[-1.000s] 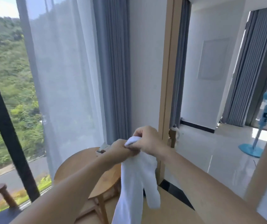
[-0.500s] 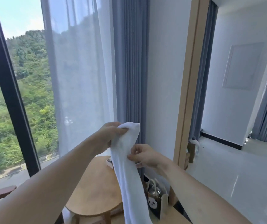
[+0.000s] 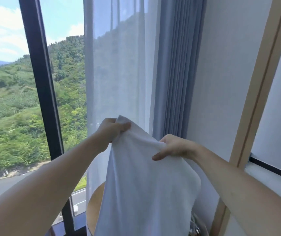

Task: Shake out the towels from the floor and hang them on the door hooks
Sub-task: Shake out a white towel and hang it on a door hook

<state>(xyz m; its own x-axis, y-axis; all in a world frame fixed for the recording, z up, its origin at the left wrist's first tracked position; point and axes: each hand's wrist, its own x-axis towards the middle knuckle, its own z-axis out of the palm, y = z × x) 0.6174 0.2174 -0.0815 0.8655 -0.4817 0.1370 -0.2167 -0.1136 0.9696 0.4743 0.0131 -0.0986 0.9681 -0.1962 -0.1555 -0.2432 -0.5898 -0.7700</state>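
Towel: a white towel (image 3: 146, 181) is held up in the air in front of the sheer curtain (image 3: 119, 65), and it hangs down over the round wooden counter (image 3: 94, 201).
Left hand: the left hand (image 3: 112, 132) is closed on the top corner of the towel, with the fingers (image 3: 125, 125) clamped over the cloth.
Right hand: the right hand (image 3: 173, 147) is pinched on the upper edge a little lower; one finger is stretched out under the cloth.
Progress: the towel is lifted from the floor and is spread between both hands, so the shaking seems to be in hand.
Left to do: the hanging is not yet done, and no hook is reached.
Hidden: no door hooks and no other towels are seen; the lower end of the towel is cut off by the frame edge, and the floor is not shown.
Unclear: a small metallic object (image 3: 195, 227) beside the wooden door frame (image 3: 259, 92) cannot be identified.
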